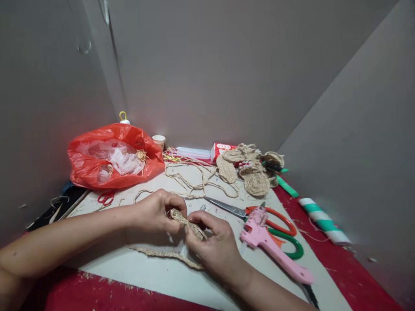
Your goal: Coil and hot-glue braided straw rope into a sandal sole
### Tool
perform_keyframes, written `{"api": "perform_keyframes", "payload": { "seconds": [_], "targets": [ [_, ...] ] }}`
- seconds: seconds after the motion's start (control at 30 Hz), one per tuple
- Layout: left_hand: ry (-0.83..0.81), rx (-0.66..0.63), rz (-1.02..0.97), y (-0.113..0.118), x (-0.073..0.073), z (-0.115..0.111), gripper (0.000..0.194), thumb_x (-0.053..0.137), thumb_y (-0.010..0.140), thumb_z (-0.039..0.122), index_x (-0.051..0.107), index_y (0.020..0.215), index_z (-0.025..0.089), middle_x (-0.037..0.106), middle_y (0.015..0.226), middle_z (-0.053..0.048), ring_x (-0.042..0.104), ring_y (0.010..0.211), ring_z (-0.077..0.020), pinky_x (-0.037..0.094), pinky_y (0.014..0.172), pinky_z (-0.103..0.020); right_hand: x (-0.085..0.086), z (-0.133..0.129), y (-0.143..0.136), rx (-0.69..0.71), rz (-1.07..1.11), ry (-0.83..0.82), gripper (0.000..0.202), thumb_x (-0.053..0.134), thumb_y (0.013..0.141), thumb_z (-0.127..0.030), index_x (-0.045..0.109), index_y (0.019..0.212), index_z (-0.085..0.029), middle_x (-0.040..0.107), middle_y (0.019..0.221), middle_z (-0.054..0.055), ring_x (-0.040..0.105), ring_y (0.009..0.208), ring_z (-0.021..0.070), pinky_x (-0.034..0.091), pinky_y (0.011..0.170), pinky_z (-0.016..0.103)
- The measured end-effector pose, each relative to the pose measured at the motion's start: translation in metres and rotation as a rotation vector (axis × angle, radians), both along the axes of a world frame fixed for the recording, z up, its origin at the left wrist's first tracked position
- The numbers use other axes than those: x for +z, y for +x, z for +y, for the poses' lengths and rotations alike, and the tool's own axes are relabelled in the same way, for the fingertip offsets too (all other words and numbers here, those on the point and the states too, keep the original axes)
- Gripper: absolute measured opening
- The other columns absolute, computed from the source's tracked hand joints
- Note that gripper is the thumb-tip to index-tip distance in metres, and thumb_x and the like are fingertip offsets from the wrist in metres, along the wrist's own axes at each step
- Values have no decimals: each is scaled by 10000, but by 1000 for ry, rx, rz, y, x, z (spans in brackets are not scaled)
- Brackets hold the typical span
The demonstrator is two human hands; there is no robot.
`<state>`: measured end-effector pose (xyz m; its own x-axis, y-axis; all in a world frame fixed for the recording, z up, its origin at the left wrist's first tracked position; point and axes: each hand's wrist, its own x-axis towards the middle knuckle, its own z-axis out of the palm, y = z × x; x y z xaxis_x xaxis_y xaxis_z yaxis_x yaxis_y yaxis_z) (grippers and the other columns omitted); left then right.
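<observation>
Left hand [164,212] and right hand [218,244] both pinch a tan braided-straw piece [185,221] above the white rectangular sheet [129,268] on the red-covered table [106,293]. Red-and-white cardboard box [221,150]: lettering too small to read. Open room toward sheet's front edge; pink plastic glue gun [275,251] near right hand.

I hold a braided straw piece [177,216] that looks rough and dull. From it, at two o'clock, the straw soles [256,183] look bumpy too. At three, the scissor blades [228,207] are smooth, shiny metal and the pink glue gun [272,250] is smooth plastic. At ten, the red bag [78,160] is crinkly, shiny plastic.
</observation>
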<state>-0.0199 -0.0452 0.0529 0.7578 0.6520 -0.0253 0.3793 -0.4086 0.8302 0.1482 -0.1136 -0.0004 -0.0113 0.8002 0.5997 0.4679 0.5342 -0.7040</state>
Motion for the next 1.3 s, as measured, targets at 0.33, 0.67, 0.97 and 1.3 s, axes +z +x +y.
{"api": "perform_keyframes", "payload": {
  "seconds": [0.33, 0.67, 0.97, 1.3],
  "targets": [
    [28, 11, -79, -1, 22, -5, 218, 631, 766, 217, 659, 968, 141, 627, 767, -7, 553, 671, -121, 446, 633, -227, 8, 0, 2, -63, 7, 89, 74, 561, 751, -146, 604, 793, -190, 616, 651, -27, 561, 548, 121, 466, 535, 219],
    [-273, 122, -383, -13, 22, -12, 443, 720, 767, 226, 563, 1181, 214, 624, 966, -33, 575, 765, -114, 471, 712, -246, 11, 3, 9, -131, 95, 145, 89, 605, 804, -146, 612, 875, -198, 648, 717, -15, 568, 557, 121, 476, 530, 225],
    [-522, 128, -612, 8, -14, -14, 303, 792, 716, 225, 672, 987, 164, 662, 791, -1, 587, 660, -92, 486, 641, -210, 13, 0, 8, -11, 79, 186, 176, 612, 826, -109, 639, 970, -206, 668, 849, 21, 632, 755, 146, 528, 683, 264],
    [-615, 108, -621, 2, -24, 2, 201, 752, 769, 230, 679, 932, 137, 680, 757, -26, 618, 611, -100, 541, 613, -234, 14, -4, 8, 12, 171, -21, 230, 598, 831, -215, 625, 1058, -195, 737, 872, 35, 678, 722, 146, 548, 586, 229]
  ]
}}
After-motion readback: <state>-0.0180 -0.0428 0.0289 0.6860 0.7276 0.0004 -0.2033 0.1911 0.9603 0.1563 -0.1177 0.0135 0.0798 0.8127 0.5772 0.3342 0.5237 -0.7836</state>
